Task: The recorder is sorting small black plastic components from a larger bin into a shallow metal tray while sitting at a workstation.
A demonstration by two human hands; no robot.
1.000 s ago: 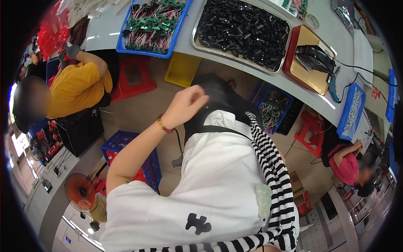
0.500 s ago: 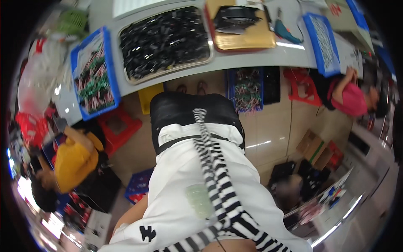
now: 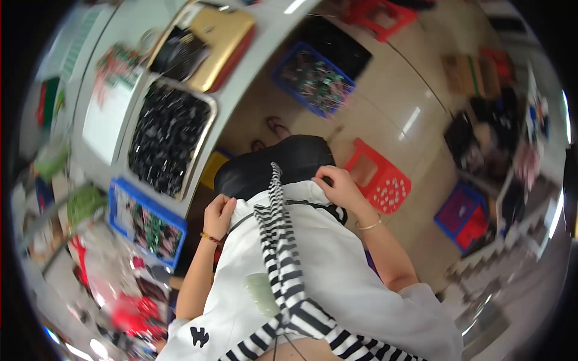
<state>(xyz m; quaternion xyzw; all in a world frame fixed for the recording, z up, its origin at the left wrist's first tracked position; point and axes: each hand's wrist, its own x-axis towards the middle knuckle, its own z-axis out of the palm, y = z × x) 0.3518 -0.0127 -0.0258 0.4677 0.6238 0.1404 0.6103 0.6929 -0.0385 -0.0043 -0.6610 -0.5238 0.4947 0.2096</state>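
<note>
My left hand (image 3: 218, 215) pinches the hem of the white shirt (image 3: 328, 259) I wear, at its left side. At the right side of the same hem, my right hand (image 3: 338, 185) is closed on the cloth. Between them the shirt's lower edge lies over black bottoms (image 3: 274, 161). A black-and-white striped tie (image 3: 282, 246) hangs down the shirt's front, beside a pale green translucent piece (image 3: 262, 295). Both wrists wear bracelets. The fingertips are partly covered by the cloth.
Left stands a grey table with a tray of black parts (image 3: 168, 138), a gold box (image 3: 223, 36) and a blue bin of wired parts (image 3: 177, 256). Another blue bin (image 3: 277, 73) sits on the floor ahead. A red stool (image 3: 394, 192) stands close on my right.
Both hands have come into view and taken hold of the shirt hem. The view has turned right, so the table has swung to the left and a red stool shows beside me.
</note>
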